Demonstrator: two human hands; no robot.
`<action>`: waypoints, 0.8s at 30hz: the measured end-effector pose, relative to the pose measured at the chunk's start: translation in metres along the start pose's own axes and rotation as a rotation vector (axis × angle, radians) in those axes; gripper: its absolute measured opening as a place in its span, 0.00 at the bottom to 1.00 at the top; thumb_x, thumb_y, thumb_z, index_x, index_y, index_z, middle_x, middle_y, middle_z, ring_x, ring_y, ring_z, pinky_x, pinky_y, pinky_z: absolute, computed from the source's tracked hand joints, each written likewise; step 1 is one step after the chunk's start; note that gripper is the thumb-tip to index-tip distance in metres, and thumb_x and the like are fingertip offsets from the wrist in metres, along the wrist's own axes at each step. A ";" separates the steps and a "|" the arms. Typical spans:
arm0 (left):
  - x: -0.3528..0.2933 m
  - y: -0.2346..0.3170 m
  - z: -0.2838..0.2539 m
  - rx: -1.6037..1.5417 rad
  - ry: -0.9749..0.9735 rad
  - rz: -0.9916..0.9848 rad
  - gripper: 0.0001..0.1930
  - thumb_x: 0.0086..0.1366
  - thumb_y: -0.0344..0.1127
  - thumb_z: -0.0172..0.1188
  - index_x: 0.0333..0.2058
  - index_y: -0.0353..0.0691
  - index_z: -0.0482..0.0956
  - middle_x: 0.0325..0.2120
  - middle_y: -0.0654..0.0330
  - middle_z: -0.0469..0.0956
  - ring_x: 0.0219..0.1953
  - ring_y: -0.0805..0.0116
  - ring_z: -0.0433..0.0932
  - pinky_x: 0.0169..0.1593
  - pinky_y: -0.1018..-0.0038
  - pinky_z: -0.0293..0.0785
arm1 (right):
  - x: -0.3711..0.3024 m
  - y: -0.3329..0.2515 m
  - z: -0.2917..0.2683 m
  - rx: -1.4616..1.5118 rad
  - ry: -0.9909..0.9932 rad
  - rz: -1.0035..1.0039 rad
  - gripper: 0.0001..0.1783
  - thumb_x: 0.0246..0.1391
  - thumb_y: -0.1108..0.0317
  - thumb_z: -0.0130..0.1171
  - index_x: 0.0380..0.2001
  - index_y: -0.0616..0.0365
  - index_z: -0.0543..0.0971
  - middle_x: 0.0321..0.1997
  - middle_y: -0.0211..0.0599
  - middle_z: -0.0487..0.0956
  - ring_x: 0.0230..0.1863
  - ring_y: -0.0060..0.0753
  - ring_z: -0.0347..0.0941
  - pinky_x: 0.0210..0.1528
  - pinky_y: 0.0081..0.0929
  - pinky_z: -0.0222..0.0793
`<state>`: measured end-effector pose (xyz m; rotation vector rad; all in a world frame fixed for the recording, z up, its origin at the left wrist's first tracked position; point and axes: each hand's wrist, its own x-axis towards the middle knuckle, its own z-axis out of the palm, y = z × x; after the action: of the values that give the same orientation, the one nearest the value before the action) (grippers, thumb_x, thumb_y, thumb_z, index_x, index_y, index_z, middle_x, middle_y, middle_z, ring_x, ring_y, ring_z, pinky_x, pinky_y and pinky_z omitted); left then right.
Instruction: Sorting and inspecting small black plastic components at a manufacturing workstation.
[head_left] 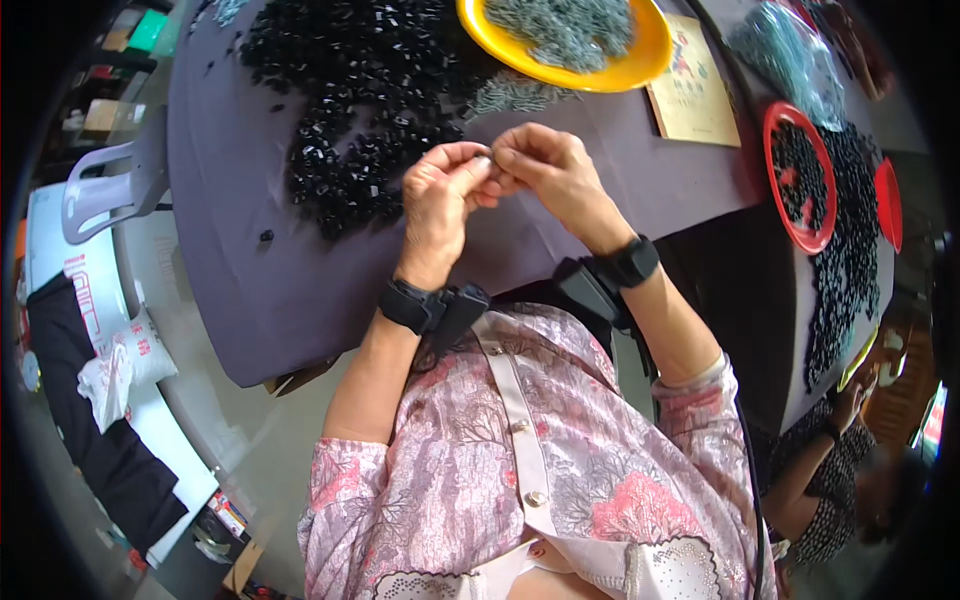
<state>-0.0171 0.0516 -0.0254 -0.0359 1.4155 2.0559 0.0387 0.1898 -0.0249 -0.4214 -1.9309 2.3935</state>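
Note:
Over the purple-grey cloth of the table point(245, 330), my left hand point(440, 195) and my right hand point(550, 170) meet fingertip to fingertip. Both are closed in a pinch around something small and dark, mostly covered by the fingers, so its kind cannot be made out. Just beyond and left of them spreads a big heap of small glossy black pieces point(350, 130). A little pile of grey translucent pieces point(510, 95) lies past my fingertips. Behind it stands a yellow tray point(655, 50) holding more grey pieces point(560, 30).
Right of the tray lies a cream booklet point(690, 90). A second table holds a red tray point(770, 165), a red dish point(888, 205), a clear bag point(790, 60) and black pieces point(845, 270). Another person point(820, 500) sits there. A grey plastic chair point(150, 165) stands at left.

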 end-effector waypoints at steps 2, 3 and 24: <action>0.008 0.001 0.001 0.042 0.024 0.011 0.05 0.58 0.25 0.56 0.34 0.34 0.75 0.23 0.61 0.77 0.20 0.75 0.76 0.26 0.81 0.74 | 0.007 -0.002 -0.002 -0.001 0.058 0.038 0.07 0.56 0.70 0.54 0.33 0.64 0.74 0.29 0.31 0.76 0.27 0.18 0.73 0.33 0.16 0.72; 0.011 0.001 0.002 0.059 0.033 0.003 0.04 0.57 0.25 0.57 0.33 0.34 0.75 0.23 0.60 0.77 0.20 0.75 0.76 0.25 0.82 0.74 | 0.011 -0.003 -0.003 -0.003 0.099 0.069 0.07 0.56 0.70 0.54 0.33 0.64 0.74 0.29 0.30 0.76 0.27 0.18 0.73 0.33 0.17 0.72; -0.038 0.003 0.041 -0.163 -0.181 -0.143 0.01 0.63 0.29 0.54 0.33 0.42 0.71 0.28 0.69 0.72 0.29 0.82 0.72 0.37 0.84 0.71 | 0.043 -0.008 -0.008 0.325 0.347 0.157 0.05 0.55 0.70 0.54 0.28 0.58 0.74 0.25 0.27 0.74 0.20 0.16 0.64 0.21 0.15 0.65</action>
<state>0.0248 0.0677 0.0078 -0.0175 1.1029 1.9974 -0.0023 0.2079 -0.0269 -0.9207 -1.3849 2.4578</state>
